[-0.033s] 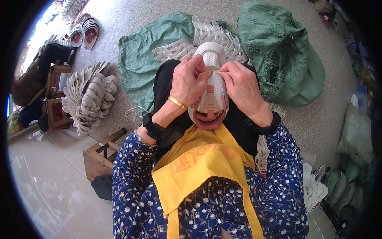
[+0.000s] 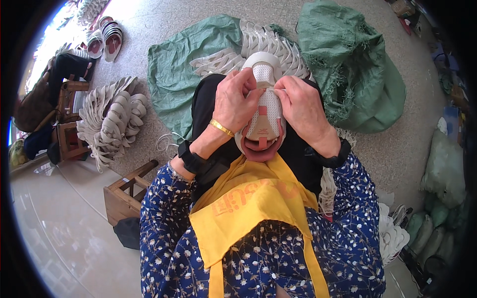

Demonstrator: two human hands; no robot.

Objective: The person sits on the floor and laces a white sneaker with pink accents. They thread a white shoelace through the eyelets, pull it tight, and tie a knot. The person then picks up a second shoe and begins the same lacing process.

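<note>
A white mesh shoe upper (image 2: 264, 119) with dusty-red trim and a beige tongue panel lies in my lap, its red collar toward me and its white toe away. My left hand (image 2: 237, 102) is closed on the upper's left side, thumb and fingers pinched near the throat. From the other side my right hand (image 2: 299, 102) pinches at the same height. Between the fingertips a thin pale shoelace (image 2: 268, 88) runs across the mesh. The exact grip of each hand on it is partly hidden by the fingers.
A green woven sack (image 2: 194, 54) lies ahead under several pale uppers (image 2: 271, 42); another green sack (image 2: 353, 69) is bunched at the right. Stacked uppers (image 2: 114, 116) sit on the floor at left, near a wooden stool (image 2: 124, 196). White laces (image 2: 328, 193) hang by my right thigh.
</note>
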